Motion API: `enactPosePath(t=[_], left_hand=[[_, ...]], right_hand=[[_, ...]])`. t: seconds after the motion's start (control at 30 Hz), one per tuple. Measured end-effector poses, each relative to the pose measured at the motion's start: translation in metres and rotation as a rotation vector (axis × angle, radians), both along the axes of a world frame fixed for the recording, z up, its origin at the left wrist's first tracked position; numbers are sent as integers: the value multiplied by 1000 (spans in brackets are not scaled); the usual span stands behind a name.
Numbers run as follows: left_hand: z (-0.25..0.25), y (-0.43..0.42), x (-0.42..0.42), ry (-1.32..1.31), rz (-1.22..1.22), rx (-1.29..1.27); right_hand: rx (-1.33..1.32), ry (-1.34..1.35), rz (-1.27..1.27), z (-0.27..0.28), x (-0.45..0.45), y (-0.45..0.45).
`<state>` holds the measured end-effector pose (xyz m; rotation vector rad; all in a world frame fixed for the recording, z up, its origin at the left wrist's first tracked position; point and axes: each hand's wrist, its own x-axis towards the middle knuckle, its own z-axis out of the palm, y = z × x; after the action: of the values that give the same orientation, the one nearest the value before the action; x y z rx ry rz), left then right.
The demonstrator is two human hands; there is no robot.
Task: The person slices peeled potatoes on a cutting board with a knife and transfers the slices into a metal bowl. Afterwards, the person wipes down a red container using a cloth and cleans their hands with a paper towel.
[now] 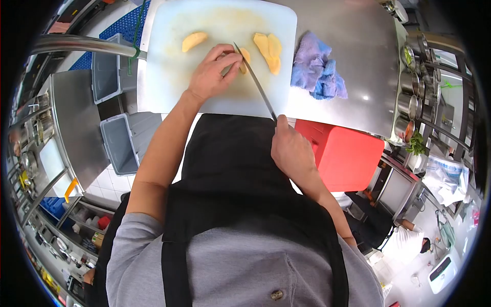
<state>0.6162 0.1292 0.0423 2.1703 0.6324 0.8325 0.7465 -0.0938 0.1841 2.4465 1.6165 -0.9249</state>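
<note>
My right hand (292, 146) is closed round the handle of a long knife (262, 92), whose blade points up and left across a white cutting board (169, 77). Near the blade's tip, my left hand (216, 70) has its fingers bent over a yellow piece of food (246, 55), pressing it to the board. The blade lies beside those fingertips. Another yellow piece (194, 41) rests on the board's left part, and several overlapping yellow slices (268, 50) lie to the right of the knife.
A crumpled purple and blue cloth (317, 66) lies on the steel counter (358, 61) right of the board. Below it stands a red container (348, 158). Grey bins (118, 146) are at the left. Another person (404, 240) is at the lower right.
</note>
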Motion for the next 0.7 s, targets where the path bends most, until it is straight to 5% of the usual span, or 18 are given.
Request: enactPosePath(t=[0.47, 0.7], left_hand=[[-1, 0, 1, 21, 13, 18], [0, 1, 0, 24, 14, 27]], right_hand=[[162, 56, -28, -75, 12, 75], [138, -1, 7, -36, 4, 50]])
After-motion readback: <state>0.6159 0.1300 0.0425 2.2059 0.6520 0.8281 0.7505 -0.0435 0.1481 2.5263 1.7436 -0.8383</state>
